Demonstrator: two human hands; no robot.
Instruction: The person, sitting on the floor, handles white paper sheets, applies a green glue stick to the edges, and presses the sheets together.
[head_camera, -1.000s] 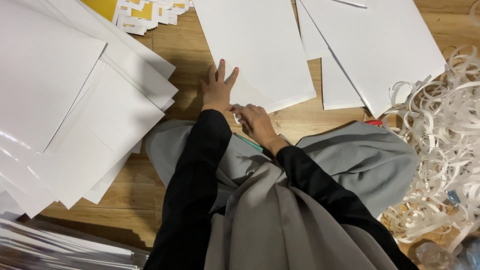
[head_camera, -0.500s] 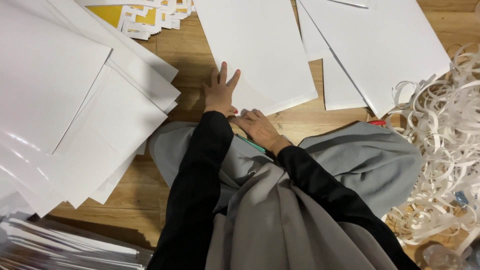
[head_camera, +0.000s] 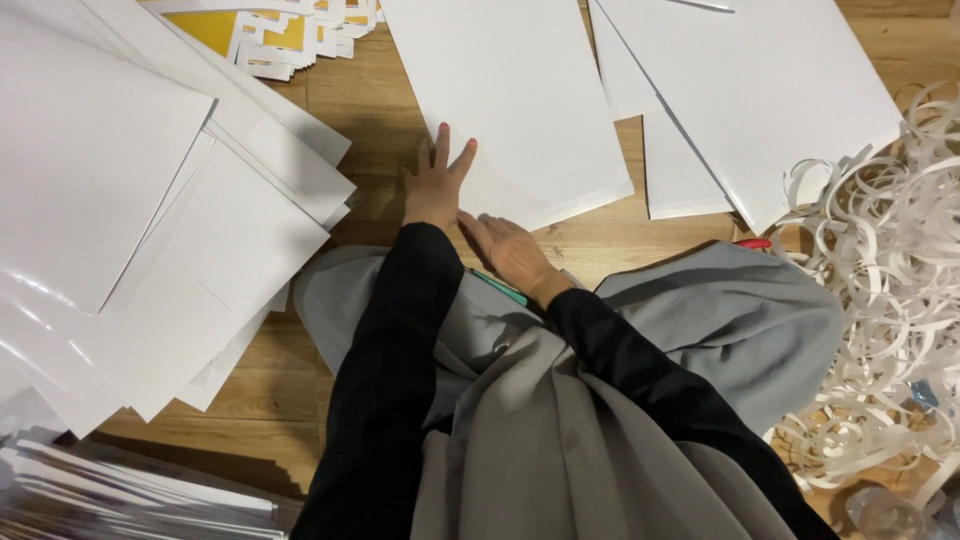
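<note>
The person sits on the wooden floor (head_camera: 360, 100) with grey cloth over the knees, both black-sleeved arms stretched toward a white sheet (head_camera: 505, 100) lying just ahead of them. The left hand (head_camera: 435, 185) lies flat with its fingers spread, fingertips on the near left corner of that sheet, holding nothing. The right hand (head_camera: 510, 250) rests palm down just beside it, at the sheet's near edge; whether anything is pinched under it I cannot tell.

A sprawling stack of white sheets (head_camera: 150, 220) fans out on the left, with small yellow-and-white cards (head_camera: 280, 35) at the far edge (partly tucked under the stack). More large white sheets (head_camera: 750, 90) lie to the far right. A tangle of curled paper strips (head_camera: 890, 300) heaps up on the right, touching the grey cloth.
</note>
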